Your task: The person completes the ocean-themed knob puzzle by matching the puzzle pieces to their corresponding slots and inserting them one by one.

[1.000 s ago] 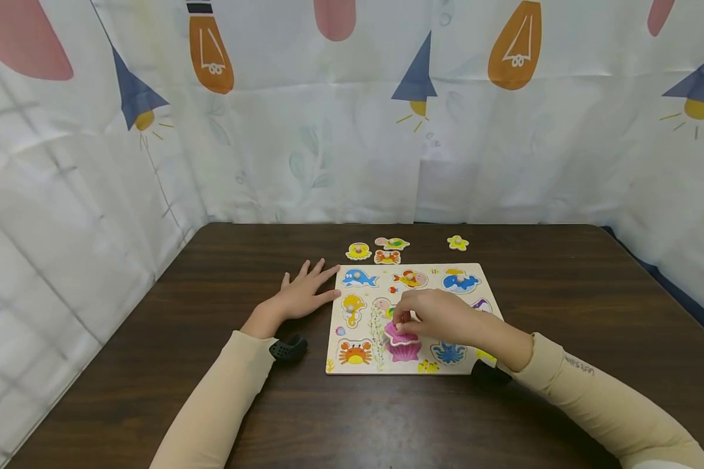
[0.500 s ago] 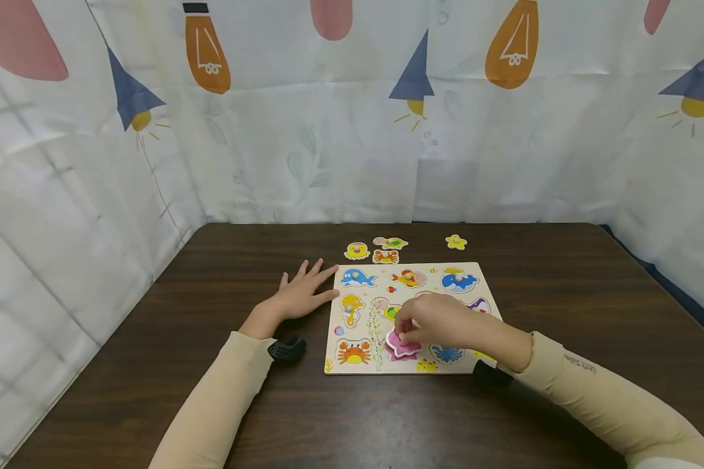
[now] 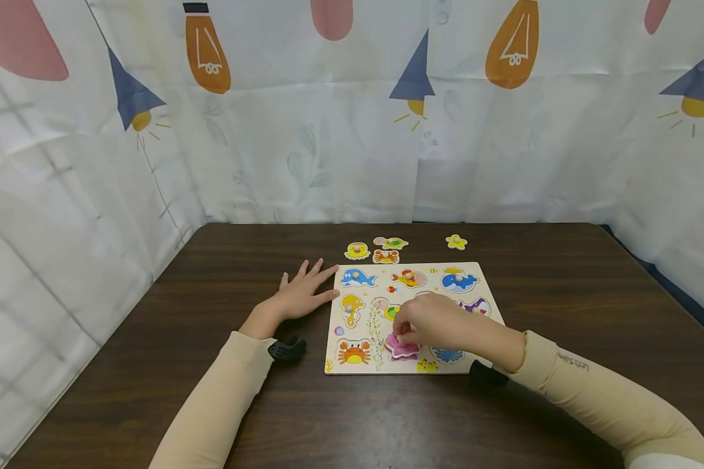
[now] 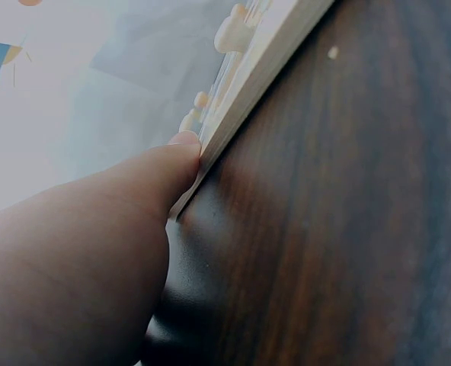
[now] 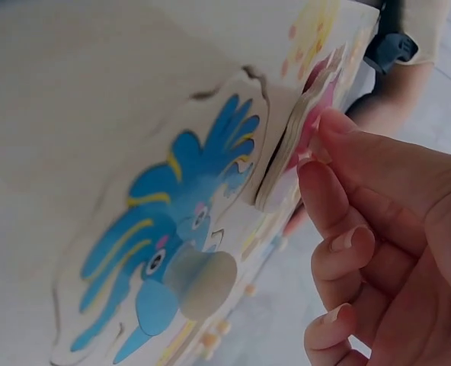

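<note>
A pale wooden puzzle board [image 3: 360, 331] with sea-animal pictures lies on the dark table. My right hand [image 3: 437, 320] pinches the pink shell puzzle piece [image 3: 405, 347] over the matching pink shell picture near the board's front. In the right wrist view, thumb and forefinger meet at the shell piece [image 5: 311, 126], which stands slightly proud of the board, a little tilted; the fingers hide its knob. Beside it sits a blue octopus piece [image 5: 180, 202] with a round knob. My left hand [image 3: 296, 298] lies spread on the table, its thumb [image 4: 181, 160] touching the board's left edge.
Behind the board lie a yellow octopus piece [image 3: 357, 251], a turtle piece [image 3: 391, 243], a crab piece [image 3: 385, 257] and a yellow star piece [image 3: 456, 242]. Several knobbed pieces sit in the board, among them a blue whale [image 3: 459, 282]. A printed curtain [image 3: 352, 163] hangs behind the table.
My right hand has brought the shell piece down and slightly forward, so it now covers most of the pink shell picture that showed below it. The left hand has stayed put.
</note>
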A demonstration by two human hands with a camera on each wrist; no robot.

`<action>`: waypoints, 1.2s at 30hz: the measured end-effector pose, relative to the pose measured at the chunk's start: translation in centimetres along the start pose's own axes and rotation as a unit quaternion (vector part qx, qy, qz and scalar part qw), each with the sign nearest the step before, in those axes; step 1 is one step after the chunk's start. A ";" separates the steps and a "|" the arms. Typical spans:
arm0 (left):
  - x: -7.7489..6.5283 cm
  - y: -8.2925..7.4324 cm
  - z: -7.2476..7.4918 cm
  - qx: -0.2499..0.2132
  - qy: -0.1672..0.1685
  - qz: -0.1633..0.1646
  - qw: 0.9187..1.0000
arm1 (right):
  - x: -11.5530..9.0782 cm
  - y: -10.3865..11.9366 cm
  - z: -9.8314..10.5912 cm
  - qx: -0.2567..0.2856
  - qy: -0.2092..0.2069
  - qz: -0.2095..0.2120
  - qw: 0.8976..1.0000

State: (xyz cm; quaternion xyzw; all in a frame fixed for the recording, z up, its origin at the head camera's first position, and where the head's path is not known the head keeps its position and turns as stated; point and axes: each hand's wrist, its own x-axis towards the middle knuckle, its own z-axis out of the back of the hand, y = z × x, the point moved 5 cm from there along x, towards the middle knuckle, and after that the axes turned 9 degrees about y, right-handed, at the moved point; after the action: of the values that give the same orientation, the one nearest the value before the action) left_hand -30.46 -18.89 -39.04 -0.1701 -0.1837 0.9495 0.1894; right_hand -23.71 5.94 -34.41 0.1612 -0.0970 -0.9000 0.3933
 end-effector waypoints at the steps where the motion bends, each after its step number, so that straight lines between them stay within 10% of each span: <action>1: 0.0 0.0 0.0 0.000 0.000 0.000 1.000 | 0.0 0.0 0.0 0.001 0.002 -0.002 1.000; 36: 0.1 -0.1 0.0 0.000 0.001 0.005 1.000 | 0.4 0.1 -0.1 0.008 0.030 -0.025 0.999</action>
State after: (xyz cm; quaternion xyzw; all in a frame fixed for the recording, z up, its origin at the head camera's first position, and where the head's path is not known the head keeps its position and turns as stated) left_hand -30.50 -18.78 -38.97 -0.1724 -0.1829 0.9502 0.1844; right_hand -23.85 5.59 -34.50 0.1939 -0.0885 -0.9034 0.3720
